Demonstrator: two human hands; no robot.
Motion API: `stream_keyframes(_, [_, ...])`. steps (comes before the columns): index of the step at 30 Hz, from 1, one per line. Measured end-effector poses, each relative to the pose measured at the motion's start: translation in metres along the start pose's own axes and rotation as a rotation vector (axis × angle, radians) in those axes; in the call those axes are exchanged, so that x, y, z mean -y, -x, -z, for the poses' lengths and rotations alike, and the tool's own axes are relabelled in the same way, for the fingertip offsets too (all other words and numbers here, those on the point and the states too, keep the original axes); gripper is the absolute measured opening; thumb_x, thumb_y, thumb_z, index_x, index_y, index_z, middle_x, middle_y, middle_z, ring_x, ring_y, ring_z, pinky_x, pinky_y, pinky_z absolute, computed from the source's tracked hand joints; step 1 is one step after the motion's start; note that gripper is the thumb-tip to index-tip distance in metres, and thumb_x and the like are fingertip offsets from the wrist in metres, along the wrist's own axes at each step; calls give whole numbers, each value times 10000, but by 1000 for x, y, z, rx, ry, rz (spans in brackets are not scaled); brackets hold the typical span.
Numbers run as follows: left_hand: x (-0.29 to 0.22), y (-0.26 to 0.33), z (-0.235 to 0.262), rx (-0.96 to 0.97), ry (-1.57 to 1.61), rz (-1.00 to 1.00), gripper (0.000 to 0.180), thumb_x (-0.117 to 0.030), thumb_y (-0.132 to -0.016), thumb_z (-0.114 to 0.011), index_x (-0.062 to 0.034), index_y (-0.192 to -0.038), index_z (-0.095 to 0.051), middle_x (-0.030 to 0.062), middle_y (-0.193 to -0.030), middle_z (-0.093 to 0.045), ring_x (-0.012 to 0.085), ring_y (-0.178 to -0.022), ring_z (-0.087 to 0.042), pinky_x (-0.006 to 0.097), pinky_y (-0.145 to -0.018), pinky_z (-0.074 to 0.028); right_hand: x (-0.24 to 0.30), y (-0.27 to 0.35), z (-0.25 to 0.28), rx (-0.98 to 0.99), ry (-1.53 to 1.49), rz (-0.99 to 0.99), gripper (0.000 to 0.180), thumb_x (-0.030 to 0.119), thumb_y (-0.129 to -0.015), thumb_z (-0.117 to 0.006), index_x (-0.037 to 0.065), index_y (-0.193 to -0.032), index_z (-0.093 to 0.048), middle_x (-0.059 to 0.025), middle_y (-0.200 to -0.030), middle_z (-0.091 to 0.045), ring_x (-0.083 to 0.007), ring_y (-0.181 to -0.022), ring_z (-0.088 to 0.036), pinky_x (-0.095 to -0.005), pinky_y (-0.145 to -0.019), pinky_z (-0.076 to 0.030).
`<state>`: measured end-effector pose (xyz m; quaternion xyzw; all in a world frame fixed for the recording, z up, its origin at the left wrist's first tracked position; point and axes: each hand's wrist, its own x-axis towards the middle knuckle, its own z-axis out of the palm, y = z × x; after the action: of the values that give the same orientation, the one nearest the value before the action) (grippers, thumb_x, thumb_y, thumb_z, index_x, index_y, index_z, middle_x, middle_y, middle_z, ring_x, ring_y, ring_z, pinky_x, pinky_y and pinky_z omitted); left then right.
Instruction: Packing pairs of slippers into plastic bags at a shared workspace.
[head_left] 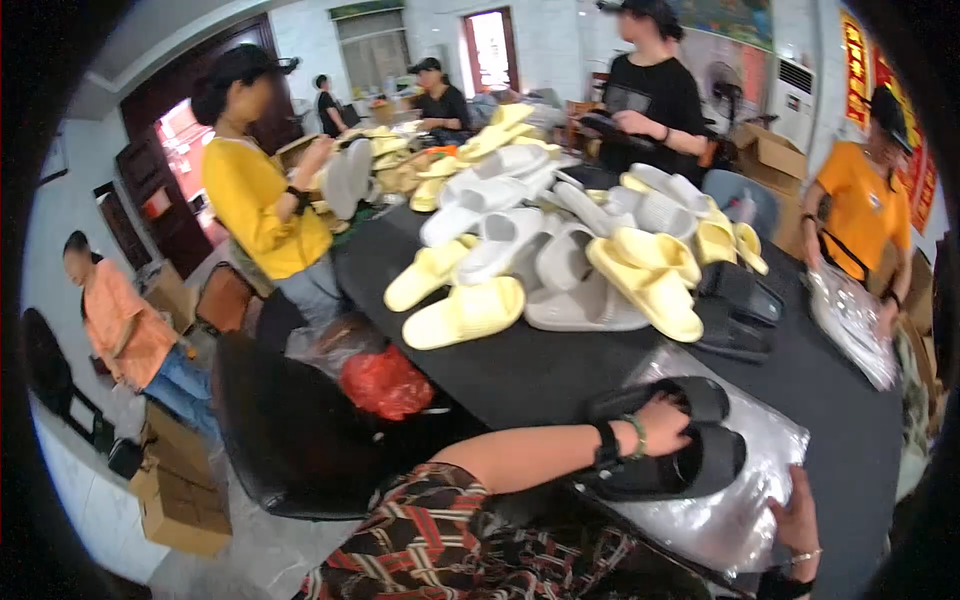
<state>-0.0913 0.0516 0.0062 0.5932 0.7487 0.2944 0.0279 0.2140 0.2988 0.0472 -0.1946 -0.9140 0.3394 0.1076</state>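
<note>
A pair of black slippers (722, 455) lies side by side on a clear plastic bag (745, 515) at the near edge of the table. My left hand (660, 425) reaches in from the left and grips the pair at the foot openings, its fingertips partly hidden inside them. At the bag's right edge is my right hand (797, 512), its thumb over the film and its fingers along the border, holding the bag.
Grey slippers (500, 245) and yellow slippers (465, 312) are heaped across the black table (480, 385). More black slippers (735, 325) lie right of the heap. A black chair (290, 430) and red plastic bag (388, 383) stand left. Several people work around the table.
</note>
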Motion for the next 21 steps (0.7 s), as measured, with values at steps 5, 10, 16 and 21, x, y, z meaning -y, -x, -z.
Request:
stream_keyframes(5, [14, 13, -2, 36, -55, 81, 477, -326, -856, -653, 56, -1136, -601, 247, -1216, -598, 422, -1278, -447, 557, -1118, -293, 3, -66, -11, -34, 392, 115, 863, 385, -891, -667, 17, -1528, -216, -239, -1595, -161, -421, -1469, -177, -476, -1175, -216])
stream_keyframes(10, [8, 5, 15, 110, -69, 106, 393, -325, -832, -665, 34, -991, -674, 204, -1132, -624, 395, -1217, -489, 537, -1087, -326, -7, -79, -32, 211, 608, -206, 1094, 602, -809, -655, 38, -1557, -89, -178, -1635, -50, -407, -1500, -17, -552, -1180, -96])
stream_keyframes(16, [10, 8, 10, 104, -44, 113, 471, -324, -847, -667, 33, -1150, -615, 212, -1231, -606, 425, -1288, -450, 557, -1134, -271, -21, -58, -25, 199, 587, -282, 1230, 715, -724, -656, 40, -1559, -56, -167, -1639, -41, -393, -1504, 4, -580, -1167, -91])
stream_keyframes(21, [10, 12, 18, 157, -44, 128, 454, -337, -880, -634, 51, -1115, -609, 254, -1269, -570, 458, -1310, -416, 580, -1141, -249, 41, -12, -20, 144, 550, 0, 1316, 871, -685, -514, 11, -1553, -25, -234, -1621, -27, -446, -1489, 4, -628, -1139, -71])
